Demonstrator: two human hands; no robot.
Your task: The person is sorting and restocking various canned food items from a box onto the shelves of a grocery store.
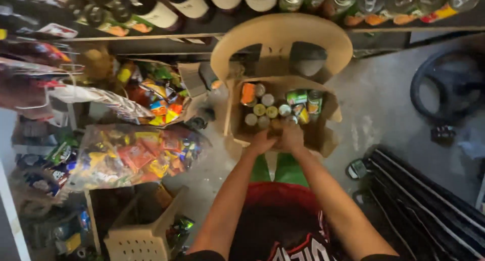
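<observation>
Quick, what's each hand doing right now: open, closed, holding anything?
Left hand: at the near edge of the brown cardboard box of tins; grip cannot be told.
Right hand: reaching among the tins; grip cannot be told.

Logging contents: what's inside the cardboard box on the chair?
The cardboard box holds upright cans, lids up, plus green-labelled ones and an orange packet. The left hand and right hand cover the near row; lower layers cannot be seen.
</observation>
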